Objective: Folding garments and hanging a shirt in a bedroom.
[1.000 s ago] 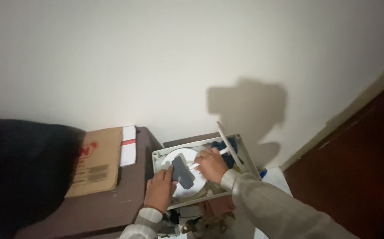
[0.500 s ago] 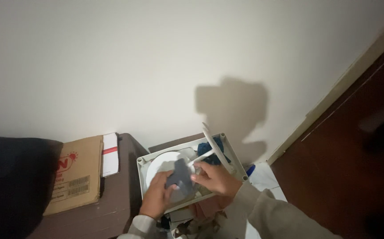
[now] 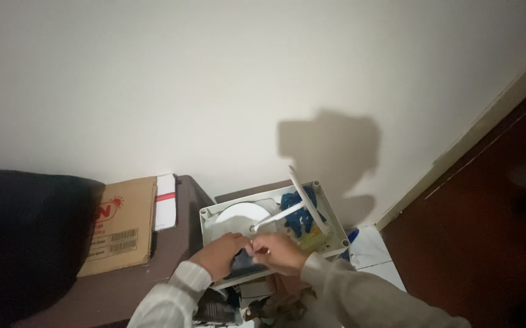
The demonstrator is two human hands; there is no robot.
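Note:
An open grey plastic box (image 3: 329, 215) sits below me, next to a dark brown table (image 3: 181, 246). Inside it lie a round white disc (image 3: 240, 214), a bundle of blue wires (image 3: 296, 209) and two white rods (image 3: 302, 197) that cross. My left hand (image 3: 220, 255) and my right hand (image 3: 278, 252) meet at the box's near edge, both gripping a small dark flat object (image 3: 246, 262) that shows only partly between them. Both of my sleeves are light grey.
A flat cardboard box (image 3: 120, 225) and a white packet with a red stripe (image 3: 166, 209) lie on the table. A large black shape (image 3: 23, 243) fills the left. A white wall rises behind; a dark brown door (image 3: 493, 231) stands at right. Clutter sits under the box.
Both hands have slid toward the box's near edge and closed together on the dark object. The view has shifted, so the box sits further right in frame.

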